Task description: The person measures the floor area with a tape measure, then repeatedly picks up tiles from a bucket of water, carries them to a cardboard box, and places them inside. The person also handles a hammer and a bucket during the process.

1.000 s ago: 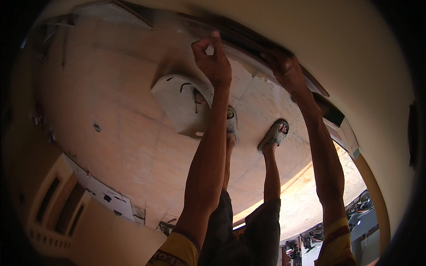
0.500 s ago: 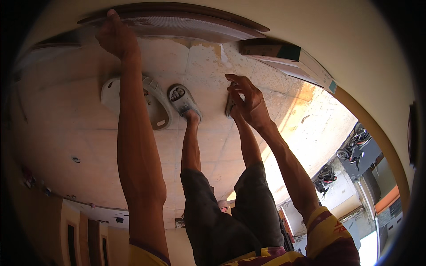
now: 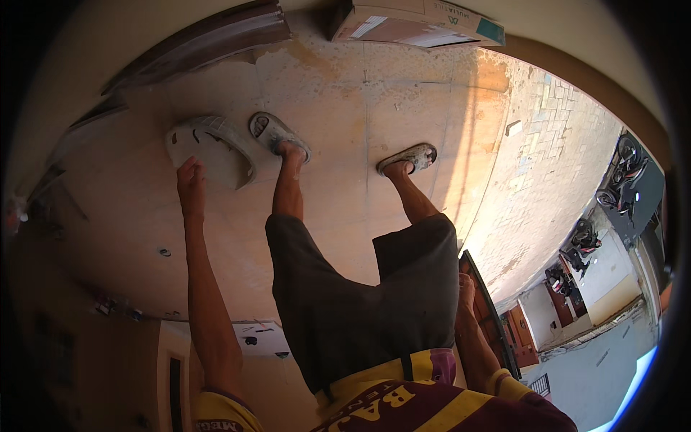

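My left hand hangs in front of a grey plastic tub, its fingers loosely curled and nothing visible in them. I cannot tell whether hand and tub touch. Down beside my right thigh is my right hand, close to a dark panel-like edge; its fingers are partly hidden. A long dark brown panel stands along the wall at the far left, apart from both hands. To its right, by the wall, lies a cardboard box.
My feet in grey sandals stand apart on a dusty, stained tile floor. Sunlit paving begins on the right, with several parked motorbikes beyond. A small round thing lies on the floor at left.
My left hand has let go of the brown panel and dropped toward me. The right hand has come down to my right thigh. My right foot has turned outward, and the view has shifted right.
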